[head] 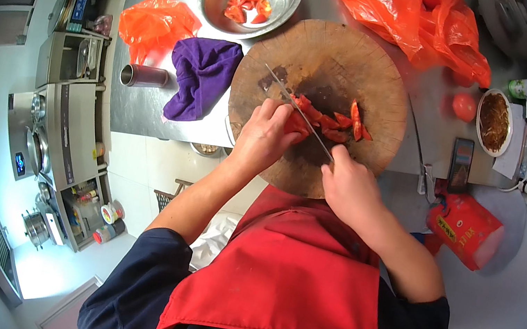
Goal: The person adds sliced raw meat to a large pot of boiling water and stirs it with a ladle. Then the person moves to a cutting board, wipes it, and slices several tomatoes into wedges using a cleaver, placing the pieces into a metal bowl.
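Observation:
A round wooden chopping block (284, 46) stands before me, its surface stained dark in the middle. My right hand (352, 185) grips the handle of a knife (313, 130), whose blade runs diagonally up to the left. Under the curled fingers of my left hand (264, 135) is a piece of red tomato (296, 124), held against the block close beside the blade. Cut tomato wedges (336, 124) lie on the block to the right of the blade. Beyond the block, a steel bowl (213, 2) has several tomato pieces (248, 2) in it.
A purple cloth (203, 77), a metal cup (144, 77) and an orange plastic bag (159, 22) lie left of the block. On the right are a larger orange bag (405, 18), a whole tomato (464, 107), a bowl of brown shreds (494, 122) and a phone (460, 165).

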Demonstrator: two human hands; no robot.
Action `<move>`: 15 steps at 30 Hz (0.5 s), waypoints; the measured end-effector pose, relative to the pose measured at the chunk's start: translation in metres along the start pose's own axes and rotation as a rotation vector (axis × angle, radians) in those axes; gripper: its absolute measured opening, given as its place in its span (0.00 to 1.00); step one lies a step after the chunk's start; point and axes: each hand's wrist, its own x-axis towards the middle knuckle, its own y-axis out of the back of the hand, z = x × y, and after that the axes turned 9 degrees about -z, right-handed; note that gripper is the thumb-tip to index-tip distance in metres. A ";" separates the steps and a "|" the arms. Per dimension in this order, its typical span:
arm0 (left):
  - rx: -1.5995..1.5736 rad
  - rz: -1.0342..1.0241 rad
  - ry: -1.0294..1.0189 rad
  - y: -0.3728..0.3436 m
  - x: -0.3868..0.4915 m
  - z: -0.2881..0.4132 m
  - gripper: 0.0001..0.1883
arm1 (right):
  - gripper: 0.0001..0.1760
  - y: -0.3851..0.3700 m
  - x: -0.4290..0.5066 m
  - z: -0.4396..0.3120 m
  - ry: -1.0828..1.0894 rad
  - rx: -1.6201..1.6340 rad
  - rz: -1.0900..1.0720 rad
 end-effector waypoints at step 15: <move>-0.050 0.051 -0.068 0.001 -0.005 -0.006 0.30 | 0.12 0.007 -0.003 -0.006 -0.039 -0.036 -0.060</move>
